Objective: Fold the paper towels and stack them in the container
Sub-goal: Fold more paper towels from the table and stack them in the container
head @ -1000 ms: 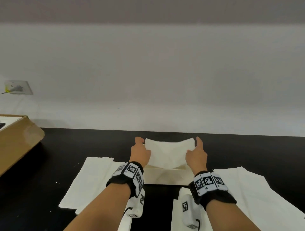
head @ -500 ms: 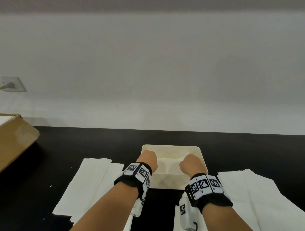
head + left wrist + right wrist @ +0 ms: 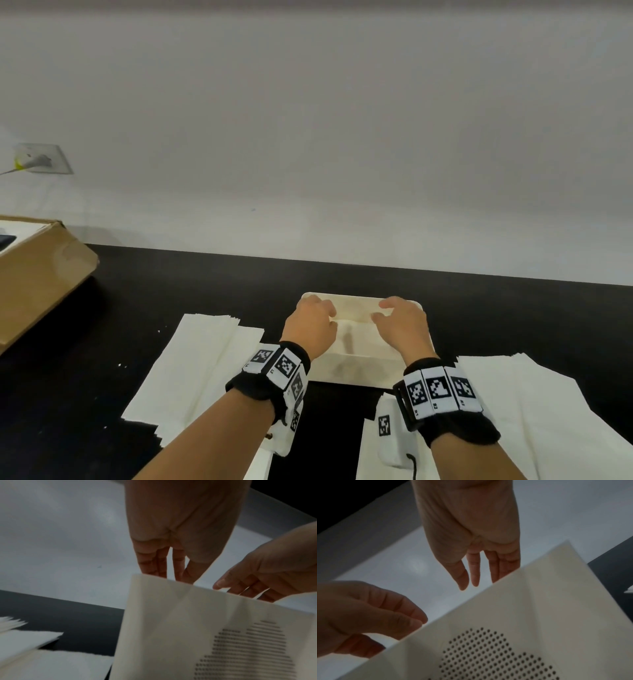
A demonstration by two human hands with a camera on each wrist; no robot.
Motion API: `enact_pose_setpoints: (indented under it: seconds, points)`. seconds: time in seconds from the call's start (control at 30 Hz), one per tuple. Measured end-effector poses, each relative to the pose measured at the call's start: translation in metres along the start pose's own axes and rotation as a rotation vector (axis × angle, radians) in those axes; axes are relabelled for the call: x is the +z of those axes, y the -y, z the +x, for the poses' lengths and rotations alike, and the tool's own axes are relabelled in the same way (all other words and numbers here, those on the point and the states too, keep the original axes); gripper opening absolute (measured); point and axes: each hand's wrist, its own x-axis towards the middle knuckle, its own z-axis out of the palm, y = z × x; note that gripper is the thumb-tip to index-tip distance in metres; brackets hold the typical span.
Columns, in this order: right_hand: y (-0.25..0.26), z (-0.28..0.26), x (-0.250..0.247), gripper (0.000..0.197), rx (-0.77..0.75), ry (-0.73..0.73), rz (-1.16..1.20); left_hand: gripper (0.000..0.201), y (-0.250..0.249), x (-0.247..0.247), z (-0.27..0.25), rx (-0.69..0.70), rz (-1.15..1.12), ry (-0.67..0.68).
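- Fingers of the left hand [image 3: 310, 327] and right hand [image 3: 404, 325] hang loosely apart over the container [image 3: 352, 373], pinching nothing.
- One folded towel [image 3: 352, 327] seems to lie inside, though hands partly hide it.
- Unfolded towels on the left [image 3: 195, 366] and unfolded towels on the right [image 3: 534, 411] wait on the worktop [image 3: 102, 325]; most work looks undone.

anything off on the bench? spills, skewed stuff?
Small white specks are scattered on the black tabletop left of the fanned left stack of white paper towels. The cream perforated plastic container sits square. Nothing else stands out.
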Motion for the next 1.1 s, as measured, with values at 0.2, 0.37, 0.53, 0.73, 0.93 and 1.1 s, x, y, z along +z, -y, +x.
enact_pose_setpoints:
  seconds: [0.2,0.37,0.53,0.73,0.93,1.1]
  points:
    - [-0.015,-0.026,-0.015,0.030,-0.064,-0.053,0.164,0.023,-0.013,0.010,-0.032,-0.003,-0.212,-0.190]
    - [-0.049,-0.055,-0.021,0.028,-0.028,-0.110,0.228,0.014,-0.032,0.033,-0.060,0.040,-0.371,-0.208]
    - [-0.091,-0.086,-0.011,0.026,0.088,-0.118,0.211,0.017,-0.044,0.072,-0.087,-0.026,-0.416,-0.021]
    - [-0.120,-0.123,0.006,0.034,0.279,-0.029,0.171,0.041,-0.043,0.096,-0.118,-0.170,-0.313,0.119]
    - [-0.119,-0.145,0.031,0.064,0.342,0.067,0.183,0.061,-0.040,0.099,-0.140,-0.255,-0.373,0.255]
    - [-0.108,-0.160,0.048,0.050,0.343,0.122,0.232,0.065,-0.038,0.100,-0.146,-0.329,-0.549,0.299]
